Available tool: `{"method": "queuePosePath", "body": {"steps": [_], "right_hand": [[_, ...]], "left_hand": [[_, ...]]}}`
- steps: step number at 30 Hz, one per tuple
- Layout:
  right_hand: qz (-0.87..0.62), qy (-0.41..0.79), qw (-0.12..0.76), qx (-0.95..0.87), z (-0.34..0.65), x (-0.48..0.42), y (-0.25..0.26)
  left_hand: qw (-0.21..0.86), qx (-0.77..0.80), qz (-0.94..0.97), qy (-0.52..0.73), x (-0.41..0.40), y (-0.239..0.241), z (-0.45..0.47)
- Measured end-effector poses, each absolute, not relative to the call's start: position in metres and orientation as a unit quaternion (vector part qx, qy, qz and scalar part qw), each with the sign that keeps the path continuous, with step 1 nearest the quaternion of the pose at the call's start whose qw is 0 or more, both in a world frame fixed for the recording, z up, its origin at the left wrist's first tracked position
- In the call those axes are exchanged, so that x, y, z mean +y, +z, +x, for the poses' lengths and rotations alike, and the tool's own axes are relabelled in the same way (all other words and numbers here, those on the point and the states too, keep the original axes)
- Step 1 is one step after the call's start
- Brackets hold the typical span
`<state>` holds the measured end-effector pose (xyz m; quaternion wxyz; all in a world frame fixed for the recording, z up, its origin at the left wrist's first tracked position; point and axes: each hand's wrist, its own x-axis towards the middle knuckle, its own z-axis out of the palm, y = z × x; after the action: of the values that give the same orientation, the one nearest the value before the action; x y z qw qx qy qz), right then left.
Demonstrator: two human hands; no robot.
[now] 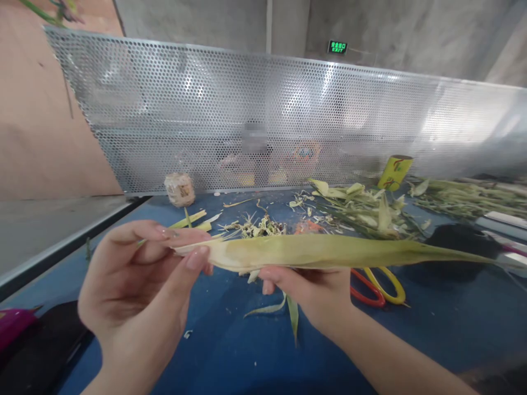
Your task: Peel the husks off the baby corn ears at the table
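A long pale-green corn husk (296, 250) stretches level across the view, its narrow tip pointing right. My left hand (144, 296) is closed on the whitish, frayed left end, pinching it between thumb and fingers. Beneath its middle, my right hand (317, 296) grips the husk with the thumb in front; most of its fingers are hidden behind. Beside the right wrist lie scissors with a red and a yellow handle loop (389, 285), their blades out of sight. Thin green strips (293, 318) show below the husk.
Plant scraps (263, 225) litter the blue tabletop (230, 351). A pile of husks (370, 211) lies back right by a yellow can (395, 173). A wrapped roll (180, 189) stands back left. A perforated metal screen (255, 99) closes off the far edge.
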<state>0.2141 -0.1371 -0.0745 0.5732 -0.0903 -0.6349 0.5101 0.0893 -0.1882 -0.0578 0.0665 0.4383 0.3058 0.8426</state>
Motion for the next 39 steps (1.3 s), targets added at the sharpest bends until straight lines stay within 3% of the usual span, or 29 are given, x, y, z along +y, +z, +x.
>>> {"method": "queuePosePath", "body": {"steps": [23, 30, 33, 39], "right_hand": [[-0.109, 0.513, 0.531, -0.665, 0.217, -0.137, -0.068], [-0.089, 0.493, 0.57, -0.651, 0.214, -0.135, -0.071], [-0.083, 0.483, 0.589, -0.643, 0.216, -0.133, -0.071], [-0.086, 0.488, 0.545, -0.676, 0.222, -0.126, -0.071]], "left_hand": [[0.061, 0.327, 0.417, 0.846, -0.186, -0.056, 0.09], [0.058, 0.317, 0.462, 0.826, -0.187, -0.061, 0.085], [-0.002, 0.311, 0.528, 0.79, -0.187, -0.066, 0.078], [-0.119, 0.257, 0.599, 0.749, -0.184, -0.068, 0.072]]}}
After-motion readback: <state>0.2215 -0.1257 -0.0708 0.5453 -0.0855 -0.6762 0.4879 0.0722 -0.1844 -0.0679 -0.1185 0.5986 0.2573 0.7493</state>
